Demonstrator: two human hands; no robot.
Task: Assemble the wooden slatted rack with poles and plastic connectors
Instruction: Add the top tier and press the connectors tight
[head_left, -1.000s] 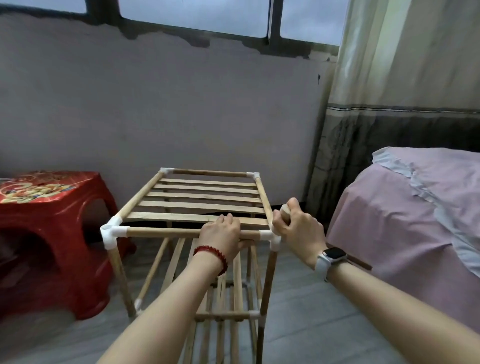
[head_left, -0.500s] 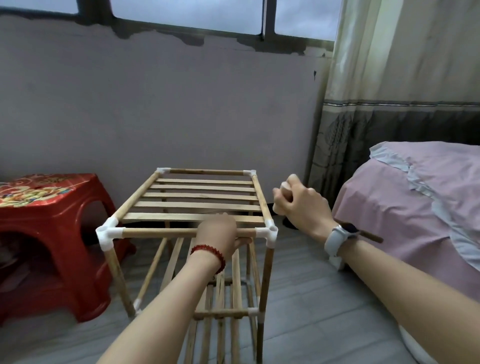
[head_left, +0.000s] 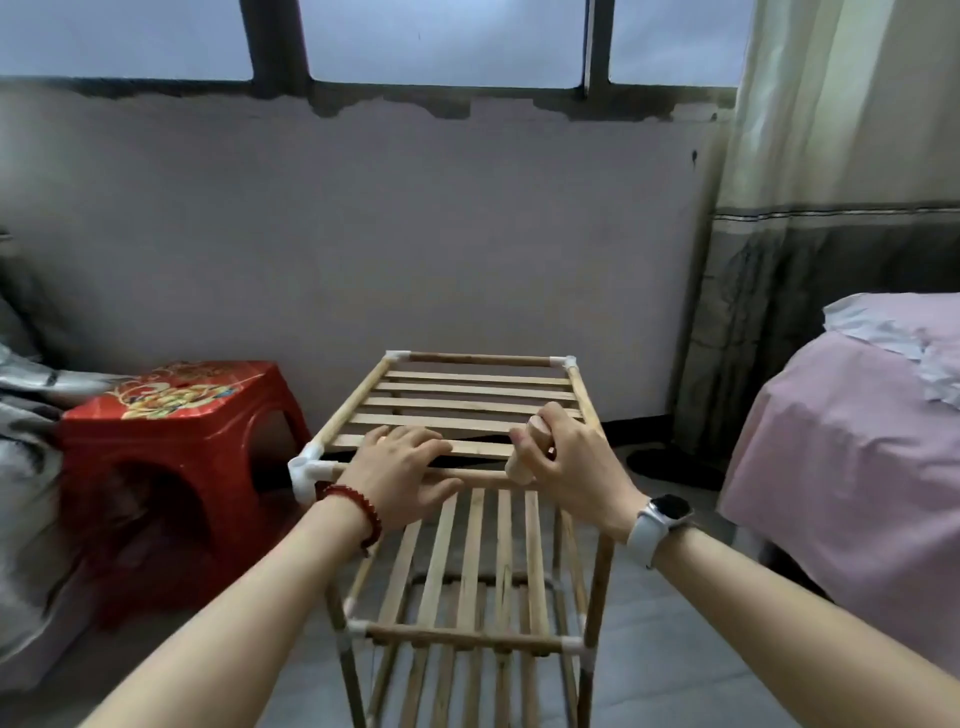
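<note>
The wooden slatted rack (head_left: 467, 395) stands on the floor before me, with several tiers of slats joined by poles and white plastic connectors (head_left: 306, 470). My left hand (head_left: 402, 470), with a red bead bracelet, rests flat with spread fingers on the top tier's near rail and nearest slat. My right hand (head_left: 566, 457), a white watch on its wrist, grips a short wooden handle (head_left: 527, 452) held upright over the near right corner of the top tier. That corner's connector is hidden behind the hand.
A red plastic stool (head_left: 176, 421) stands close to the rack's left. A bed with pink sheet (head_left: 841, 457) is on the right, a curtain (head_left: 810, 218) behind it. The wall rises just beyond the rack. Grey fabric (head_left: 26, 467) lies at far left.
My right hand, which rose off the near right corner with the wooden handle, has come back down over that corner. My left hand went from gripping the front rail to lying flat on it.
</note>
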